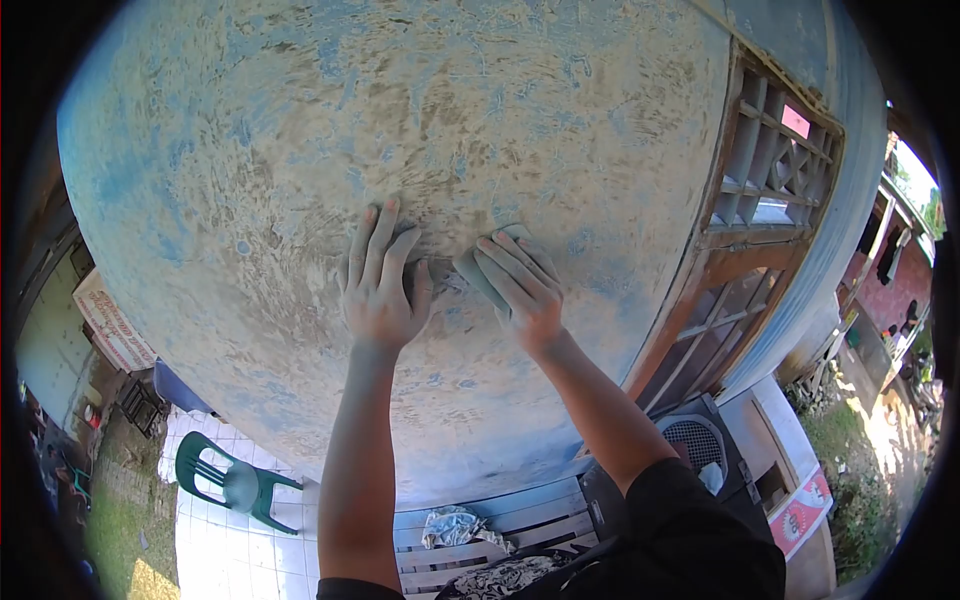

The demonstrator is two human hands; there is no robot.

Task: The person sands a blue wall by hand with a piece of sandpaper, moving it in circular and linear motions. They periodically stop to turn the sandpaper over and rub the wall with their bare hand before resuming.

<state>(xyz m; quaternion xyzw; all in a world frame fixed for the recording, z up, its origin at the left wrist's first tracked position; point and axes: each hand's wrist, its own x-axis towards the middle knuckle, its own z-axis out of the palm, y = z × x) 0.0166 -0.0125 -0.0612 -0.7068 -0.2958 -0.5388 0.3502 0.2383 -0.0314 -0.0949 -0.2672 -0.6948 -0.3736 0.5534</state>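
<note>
In the head view my left hand [380, 290] lies against a worn wall [560, 130] with its fingers spread, holding nothing. Pale dust coats its fingers. To its right, my right hand [528, 290] presses a grey-green folded piece of sandpaper [479, 281] flat to the same wall, fingers over it. Part of the sandpaper is hidden beneath that hand. The wall surface is patchy, with blue paint, beige areas and brown scuffed marks around both hands.
Right of the wall stands a wooden-framed door with panes [725, 310]. Below are a slatted bench [550, 530] with a crumpled cloth [460, 527], a black speaker-like box [690, 440] and a green plastic chair [240, 485] on white tiles [225, 560].
</note>
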